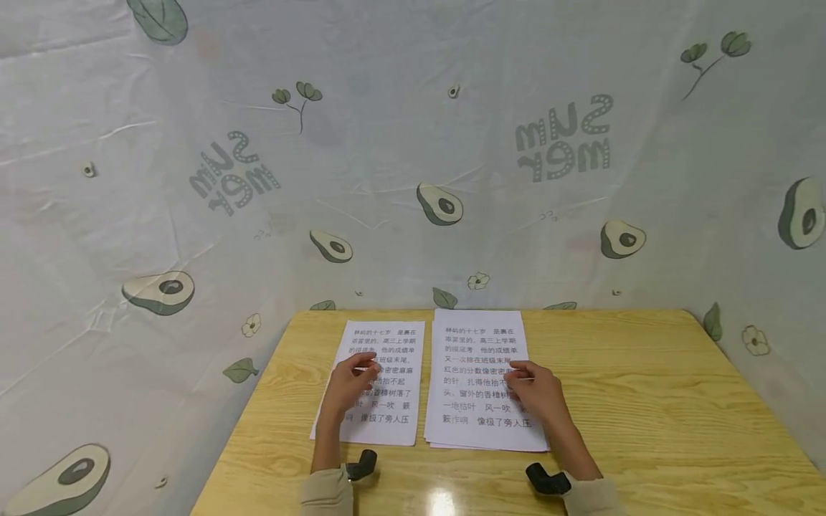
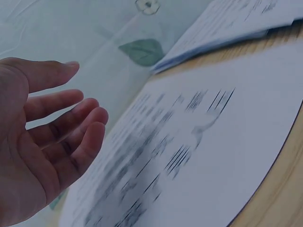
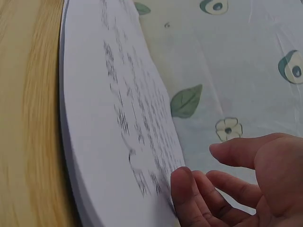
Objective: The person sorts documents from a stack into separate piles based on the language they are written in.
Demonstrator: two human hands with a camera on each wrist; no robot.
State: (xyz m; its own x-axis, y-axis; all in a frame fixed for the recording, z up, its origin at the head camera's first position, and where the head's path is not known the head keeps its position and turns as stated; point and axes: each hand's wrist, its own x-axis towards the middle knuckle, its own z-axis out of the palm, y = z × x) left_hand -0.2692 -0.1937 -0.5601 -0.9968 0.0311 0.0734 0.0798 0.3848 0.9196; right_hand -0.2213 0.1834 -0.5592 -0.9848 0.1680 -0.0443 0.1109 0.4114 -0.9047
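Fingers [image 2: 87, 149] of left hand [image 1: 350, 383] and right hand [image 1: 537, 390] are loosely bent, gripping nothing; printed sheet [image 1: 395, 394] and paper stack [image 1: 474, 383] are laid toward table's [image 1: 652, 408] far edge, apparently spaced to avoid mixing.

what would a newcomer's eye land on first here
Probably the printed sheet and, to its right, the printed stack on the wooden table. The left grip shows over the sheet, the right grip over the stack's right side. Behind is an avocado-patterned backdrop.
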